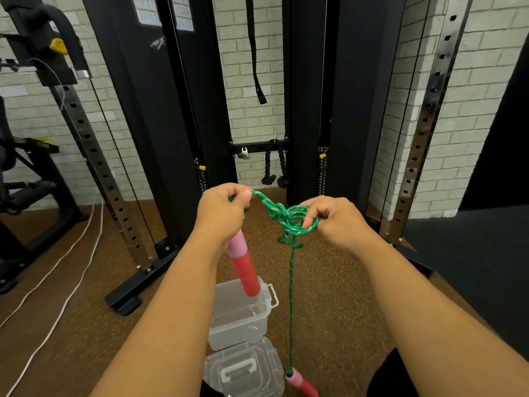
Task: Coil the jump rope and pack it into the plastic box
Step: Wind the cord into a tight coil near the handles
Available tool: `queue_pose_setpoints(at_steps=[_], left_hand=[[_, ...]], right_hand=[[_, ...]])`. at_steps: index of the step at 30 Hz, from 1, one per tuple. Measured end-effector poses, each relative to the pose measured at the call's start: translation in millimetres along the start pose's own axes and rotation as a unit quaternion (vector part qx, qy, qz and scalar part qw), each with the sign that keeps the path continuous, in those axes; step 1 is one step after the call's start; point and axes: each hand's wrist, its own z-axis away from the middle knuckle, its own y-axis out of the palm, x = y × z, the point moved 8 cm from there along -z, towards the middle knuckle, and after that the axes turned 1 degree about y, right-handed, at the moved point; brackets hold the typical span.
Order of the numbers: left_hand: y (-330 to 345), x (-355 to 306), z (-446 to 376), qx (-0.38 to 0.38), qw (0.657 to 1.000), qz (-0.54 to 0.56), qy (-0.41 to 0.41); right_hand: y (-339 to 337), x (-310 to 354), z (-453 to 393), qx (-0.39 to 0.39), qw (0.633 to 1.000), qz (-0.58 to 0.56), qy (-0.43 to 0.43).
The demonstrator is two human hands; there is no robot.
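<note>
Left hand (221, 213): your fingers closed on the green rope (286, 217) and one pink-and-red handle (243, 265), which hung below your fist.
Rope: small loops bunched between your hands (tangled there), one strand dropping to the second handle (302, 383).
Right hand (336, 219): your fingertips pinched the loops.
Plastic box (239, 319): open on the floor below, lid (243, 368) just beside it.
</note>
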Motion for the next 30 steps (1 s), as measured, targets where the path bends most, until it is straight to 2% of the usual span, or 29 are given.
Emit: queue_pose_setpoints(at_steps=[2,6,10,12,14,16,18,21,23,26,30], left_hand=[[-3,1,-1,-0.008,1.000,0.023,-0.004],[-6,-3,0,-0.021,0.999,0.034,0.005],[-17,1,-4,-0.064,0.997,0.050,-0.013],[-24,8,-5,-0.090,0.994,0.048,-0.030],[-27,14,-6,-0.106,0.992,0.045,-0.047],[-30,19,-6,-0.117,0.990,0.051,-0.064],[-30,17,-6,-0.112,0.990,0.058,-0.059],[-18,3,-5,-0.066,0.996,0.052,-0.027],[-6,-5,-2,-0.033,0.998,0.041,-0.018],[10,-15,2,0.004,1.000,0.014,0.002],[23,-19,5,0.041,0.999,0.018,0.019]], right_hand=[[-4,-10,3,-0.009,0.999,0.029,0.030],[-6,-27,3,-0.020,0.997,-0.024,0.069],[-8,-36,8,0.007,0.994,0.036,0.103],[-11,-48,12,0.006,0.988,-0.069,0.141],[-11,-57,20,-0.007,0.948,-0.263,0.176],[-17,-68,25,-0.047,0.907,-0.366,0.203],[-20,-85,25,-0.076,0.903,-0.345,0.244],[-26,-95,23,-0.092,0.936,-0.152,0.305],[-23,-70,15,-0.086,0.958,-0.097,0.257],[-2,-14,3,-0.027,0.985,-0.112,0.132],[36,39,1,0.084,0.984,-0.156,0.038]])
